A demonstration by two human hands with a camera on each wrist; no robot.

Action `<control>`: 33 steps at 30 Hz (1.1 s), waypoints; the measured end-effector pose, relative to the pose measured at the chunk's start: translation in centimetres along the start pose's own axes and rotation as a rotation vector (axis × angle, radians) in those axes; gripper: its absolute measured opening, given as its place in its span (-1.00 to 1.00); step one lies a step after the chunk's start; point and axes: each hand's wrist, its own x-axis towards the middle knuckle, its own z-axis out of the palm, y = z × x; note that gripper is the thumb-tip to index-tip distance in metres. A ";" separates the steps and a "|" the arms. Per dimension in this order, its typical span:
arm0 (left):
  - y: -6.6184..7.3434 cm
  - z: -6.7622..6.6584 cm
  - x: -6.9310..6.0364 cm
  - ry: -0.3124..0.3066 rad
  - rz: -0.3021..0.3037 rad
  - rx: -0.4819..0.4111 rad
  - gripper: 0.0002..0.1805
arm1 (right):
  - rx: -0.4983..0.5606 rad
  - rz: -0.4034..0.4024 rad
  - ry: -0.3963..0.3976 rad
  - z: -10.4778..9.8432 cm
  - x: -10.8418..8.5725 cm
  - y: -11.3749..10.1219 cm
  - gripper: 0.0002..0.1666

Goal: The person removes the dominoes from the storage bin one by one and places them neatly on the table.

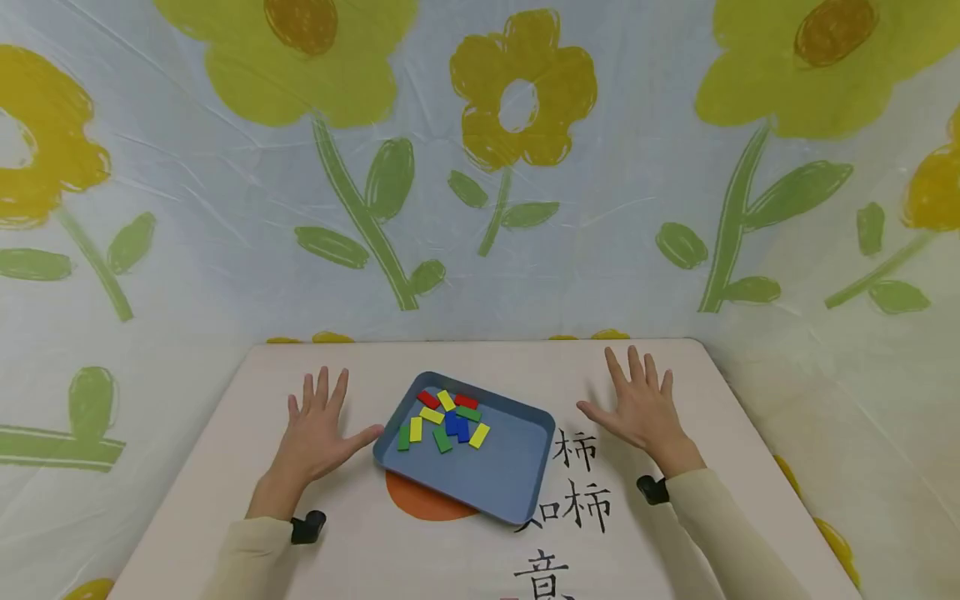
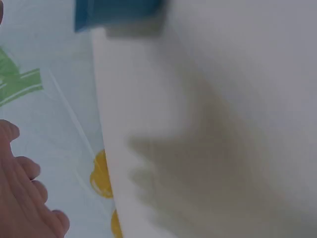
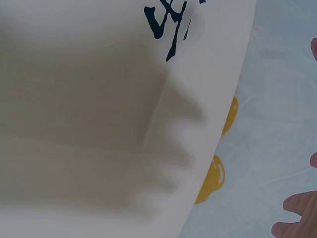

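A blue-grey tray (image 1: 480, 479) lies at an angle near the middle of the table. Inside it, toward the far left, are several small flat blocks: yellow (image 1: 479, 436), green (image 1: 442, 440), red (image 1: 466, 402) and blue (image 1: 452, 423), a few overlapping. My left hand (image 1: 315, 437) is held over the table left of the tray, fingers spread, thumb pointing at the tray's left edge; whether it touches cannot be told. To the tray's right, my right hand (image 1: 643, 412) hovers with fingers spread, holding nothing. The left wrist view catches a blurred tray corner (image 2: 119, 12).
The table (image 1: 360, 550) has a pale cover with black written characters (image 1: 585, 504) and an orange shape (image 1: 423, 498) partly beneath the tray. A flower-printed cloth (image 1: 525, 283) hangs behind and along both sides. Dark straps with small devices sit at both wrists.
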 end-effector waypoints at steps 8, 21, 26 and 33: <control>1.8 1.5 -0.2 -0.001 0.003 -0.193 0.22 | 0.029 0.003 -0.017 0.6 -0.2 -0.8 0.32; 3.2 5.2 -1.2 0.012 -0.004 -0.435 0.09 | 0.213 -0.049 -0.087 1.3 0.1 -3.1 0.27; 3.6 6.4 -1.3 -0.007 -0.035 -0.510 0.12 | 0.279 -0.089 -0.102 0.9 0.6 -4.8 0.24; 3.5 7.2 -1.5 -0.027 -0.081 -0.615 0.13 | 0.356 -0.110 -0.128 1.3 1.1 -7.5 0.26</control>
